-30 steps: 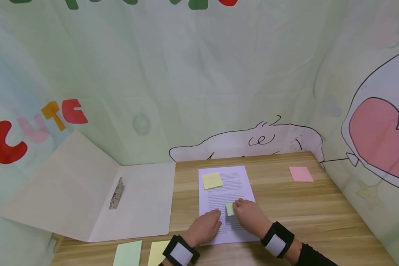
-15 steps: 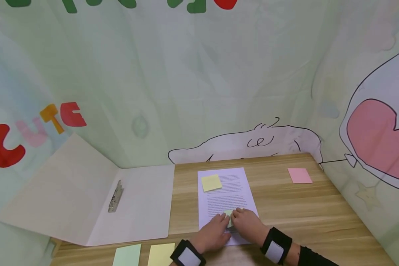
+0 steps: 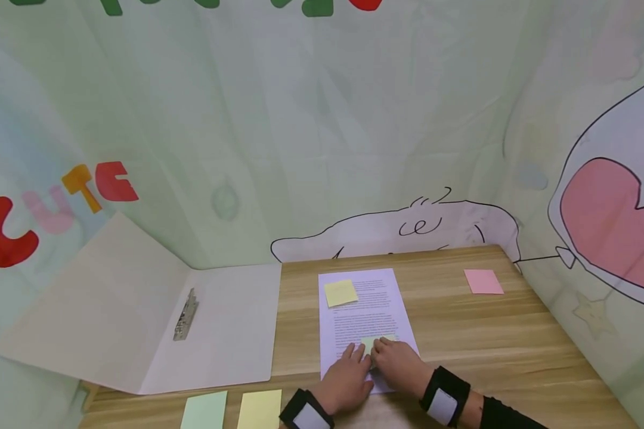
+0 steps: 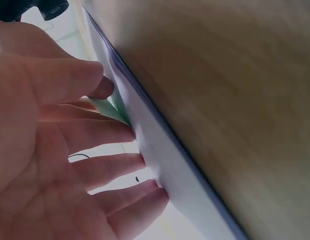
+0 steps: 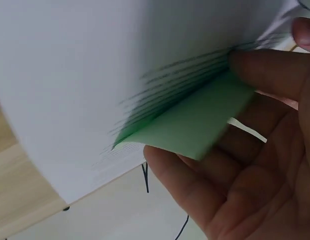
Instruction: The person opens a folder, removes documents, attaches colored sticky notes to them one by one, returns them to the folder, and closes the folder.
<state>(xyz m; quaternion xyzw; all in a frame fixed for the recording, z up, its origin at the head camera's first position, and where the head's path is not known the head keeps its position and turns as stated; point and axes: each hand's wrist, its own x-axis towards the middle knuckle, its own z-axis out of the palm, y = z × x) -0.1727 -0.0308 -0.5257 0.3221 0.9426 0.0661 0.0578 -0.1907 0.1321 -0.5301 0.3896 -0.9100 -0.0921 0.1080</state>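
A printed sheet of paper lies on the wooden table, with a small yellow sticky note near its upper left. Low on the sheet is a green sticky note, one edge against the print and the other raised toward the palm in the right wrist view. My right hand holds this note between thumb and curled fingers. My left hand rests its extended, spread fingertips on the sheet, just left of the note. In the head view both hands hide most of the green note.
An open folder with a metal clip stands at the left, its cover raised. Green paper and yellow paper lie at the front edge. A pink sticky note is at the back right. A printed curtain hangs behind.
My right hand has moved the green note slightly down the sheet. My left hand has shifted right and its fingers have spread out onto the paper beside the note.
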